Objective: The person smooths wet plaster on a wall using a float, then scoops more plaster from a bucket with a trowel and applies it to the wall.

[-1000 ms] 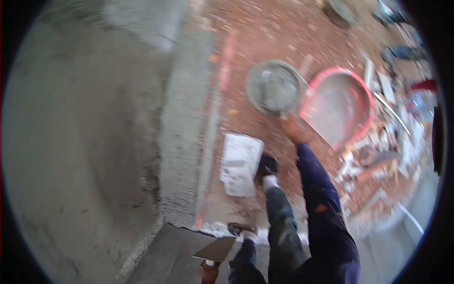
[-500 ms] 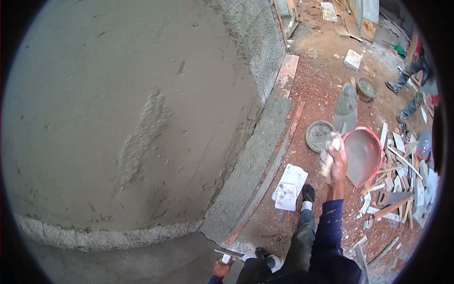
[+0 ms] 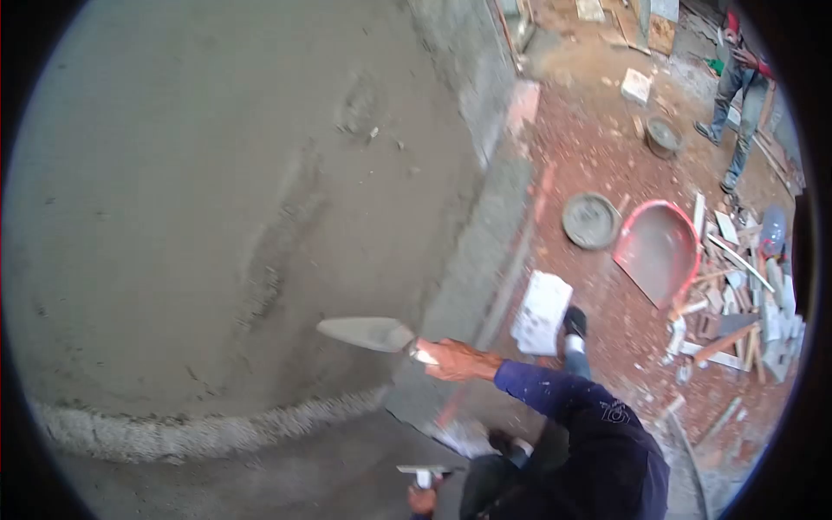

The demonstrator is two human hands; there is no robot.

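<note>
Grasping: right grip (image 3: 461,360), trowel (image 3: 364,334) | left grip (image 3: 422,500), float (image 3: 419,469) | pale shirt print (image 3: 616,412), unreadable

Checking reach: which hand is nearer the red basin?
Right. The right hand, gripping a trowel, is below and left of the red basin in view; the left hand, holding a float, is farther, near the bottom edge.

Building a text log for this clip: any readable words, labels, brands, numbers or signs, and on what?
None readable.
Dark blue sleeved top: pale print with a round mark by the shoulder; too small and blurred to read.
White sheet-like item on the ground: faint grey marks, no legible lettering.
Trowel blade: no lettering visible.
</note>
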